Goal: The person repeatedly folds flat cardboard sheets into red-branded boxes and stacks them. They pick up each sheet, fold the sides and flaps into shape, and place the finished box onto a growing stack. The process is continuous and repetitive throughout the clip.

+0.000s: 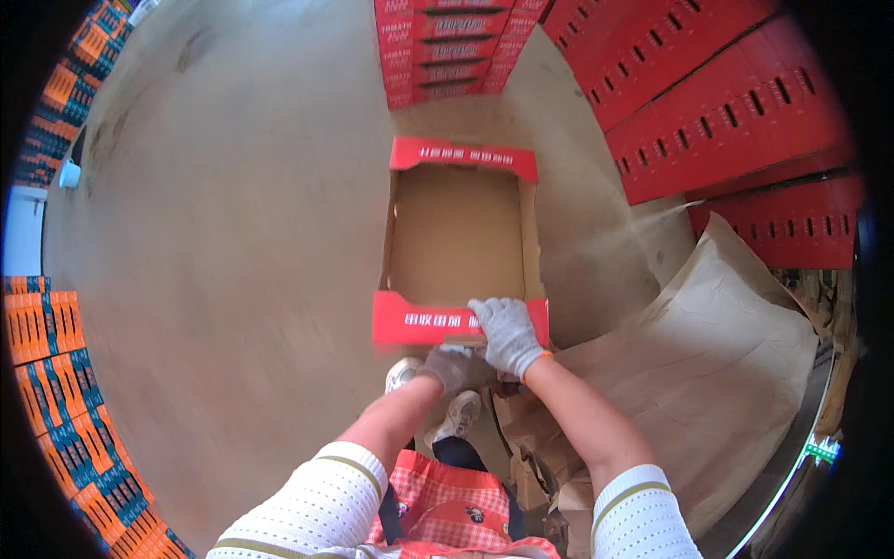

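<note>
An open red cardboard box (456, 233), brown inside with low cut-out side walls, is in front of me with nothing in it. My right hand (508, 337), in a grey glove with an orange cuff, is closed over the rim of its near wall, fingertips over the inner side. Lower down, my left hand (449, 366), gloved too, is closed at the outer face of the same wall. Its fingertips are partly hidden at the wall's lower edge. A short brown cardboard strip (464, 341) shows between the two hands.
Stacked red boxes (447, 56) stand beyond, and larger red stacks (717, 121) rise at the right. Crumpled brown paper (689, 373) spreads at my right. Orange and dark-blue boxes (56, 363) line the left edge, near a small white cup (70, 174). My shoes (456, 415) are below the box.
</note>
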Demonstrator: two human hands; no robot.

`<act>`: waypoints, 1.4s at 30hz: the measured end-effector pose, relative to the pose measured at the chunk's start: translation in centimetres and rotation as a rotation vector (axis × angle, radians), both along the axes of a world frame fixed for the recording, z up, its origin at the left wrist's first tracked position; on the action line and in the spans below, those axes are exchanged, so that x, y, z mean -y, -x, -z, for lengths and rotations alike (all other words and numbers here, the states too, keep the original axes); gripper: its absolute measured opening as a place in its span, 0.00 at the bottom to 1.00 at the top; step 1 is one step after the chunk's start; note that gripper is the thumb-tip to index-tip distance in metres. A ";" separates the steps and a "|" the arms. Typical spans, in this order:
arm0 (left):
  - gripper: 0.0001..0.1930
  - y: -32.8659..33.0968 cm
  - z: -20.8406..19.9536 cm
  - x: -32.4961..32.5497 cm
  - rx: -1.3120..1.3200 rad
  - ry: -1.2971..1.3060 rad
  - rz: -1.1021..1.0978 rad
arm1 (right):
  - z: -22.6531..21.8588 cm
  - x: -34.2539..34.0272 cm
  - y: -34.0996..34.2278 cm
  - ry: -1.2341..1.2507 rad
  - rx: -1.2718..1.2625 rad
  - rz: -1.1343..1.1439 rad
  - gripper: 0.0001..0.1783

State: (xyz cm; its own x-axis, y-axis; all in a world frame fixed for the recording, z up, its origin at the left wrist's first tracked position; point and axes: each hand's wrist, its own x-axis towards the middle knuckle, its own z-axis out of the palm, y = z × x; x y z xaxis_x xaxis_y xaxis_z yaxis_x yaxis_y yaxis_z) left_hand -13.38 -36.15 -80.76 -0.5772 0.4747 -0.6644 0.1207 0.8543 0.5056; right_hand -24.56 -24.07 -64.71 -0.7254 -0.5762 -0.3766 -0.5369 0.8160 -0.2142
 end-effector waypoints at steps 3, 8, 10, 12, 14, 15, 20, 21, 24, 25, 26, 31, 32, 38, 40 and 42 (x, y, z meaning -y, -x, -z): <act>0.21 0.0 3.2 0.5 -0.231 -0.146 -0.113 | 2.3 0.1 0.4 -0.133 0.106 -0.011 0.33; 0.20 1.0 0.8 1.5 0.022 -0.148 -0.182 | 6.0 1.3 -0.6 -0.314 0.139 -0.003 0.22; 0.21 1.3 -2.3 2.1 -0.405 -0.590 0.047 | 7.5 1.9 -0.9 -0.380 0.142 0.014 0.17; 0.22 -0.2 -6.6 1.4 -0.050 -0.529 0.251 | 7.9 2.4 -1.0 -0.382 0.163 0.060 0.16; 0.24 -3.2 -10.9 1.3 -0.084 -0.580 0.224 | 7.0 3.0 -1.0 -0.300 0.079 0.064 0.25; 0.27 -4.4 -12.8 1.8 -0.041 -0.638 0.174 | 5.9 3.4 -1.2 -0.209 -0.046 0.037 0.22; 0.24 -9.6 -21.4 6.1 -0.438 -0.618 -0.221 | -4.9 9.0 -3.6 0.226 0.200 0.359 0.19; 0.25 -9.8 -23.0 7.3 -0.308 -0.569 -0.242 | -7.4 10.5 -4.0 0.315 0.380 0.332 0.18; 0.25 -7.9 -26.3 9.0 0.478 -0.237 -0.609 | -15.8 14.5 -5.9 0.521 0.564 0.227 0.21; 0.22 -6.0 -26.9 8.8 0.579 -0.228 -0.759 | -18.8 15.0 -5.9 0.614 0.620 0.158 0.23; 0.20 -3.9 -27.4 8.3 0.654 -0.241 -0.870 | -21.8 14.9 -5.8 0.667 0.584 0.153 0.22; 0.14 6.4 -30.8 0.4 0.823 -0.332 -1.109 | -35.5 6.9 -4.3 1.008 0.163 0.388 0.14; 0.16 6.9 -32.5 -1.6 1.094 -0.782 -0.901 | -37.2 3.6 -5.2 1.250 0.019 0.473 0.12; 0.44 3.8 -43.4 -21.3 -0.653 -1.054 0.179 | -42.0 -23.7 -25.5 1.282 -0.755 1.150 0.08; 0.46 4.3 -44.5 -27.9 -0.538 -1.024 0.138 | -41.5 -32.2 -34.3 0.880 -1.124 1.534 0.07; 0.42 5.2 -44.4 -32.7 -0.095 -1.062 0.063 | -40.7 -38.4 -42.5 0.167 -1.120 2.007 0.22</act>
State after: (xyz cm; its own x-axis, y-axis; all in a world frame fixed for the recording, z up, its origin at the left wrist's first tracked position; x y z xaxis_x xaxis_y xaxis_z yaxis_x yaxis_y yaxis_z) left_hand -18.62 -3.44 -36.34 -0.5593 0.8146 0.1539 0.2273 -0.0278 0.9734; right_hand 17.99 14.32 -23.99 -0.0355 0.9165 0.3986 0.7347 0.2943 -0.6112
